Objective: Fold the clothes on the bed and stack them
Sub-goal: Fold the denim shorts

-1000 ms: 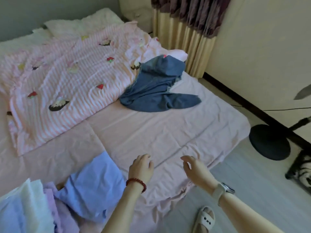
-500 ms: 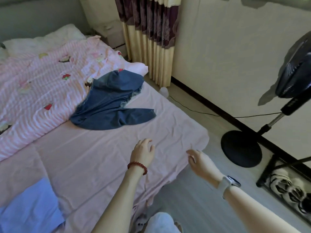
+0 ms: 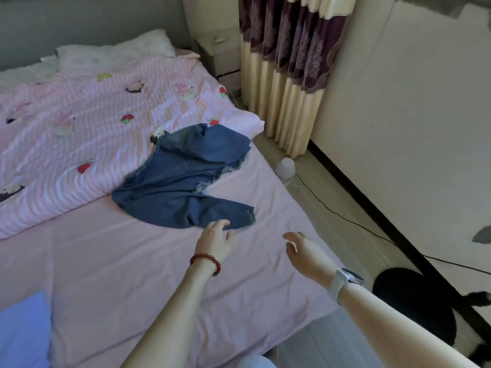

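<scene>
Denim jeans [image 3: 183, 189] crumpled on bed [image 3: 132, 261], left hand [image 3: 215, 241] perhaps touching, right hand [image 3: 303, 251] apart, both loose, empty.

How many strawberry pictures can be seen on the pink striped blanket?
4, maybe more hidden in folds: one beside the denim jeans, at; one near the right edge; one mid-blanket; one lower left.

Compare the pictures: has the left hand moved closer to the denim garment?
Yes. The left hand has reached forward across the pink sheet; its fingertips now meet the denim garment.
</scene>
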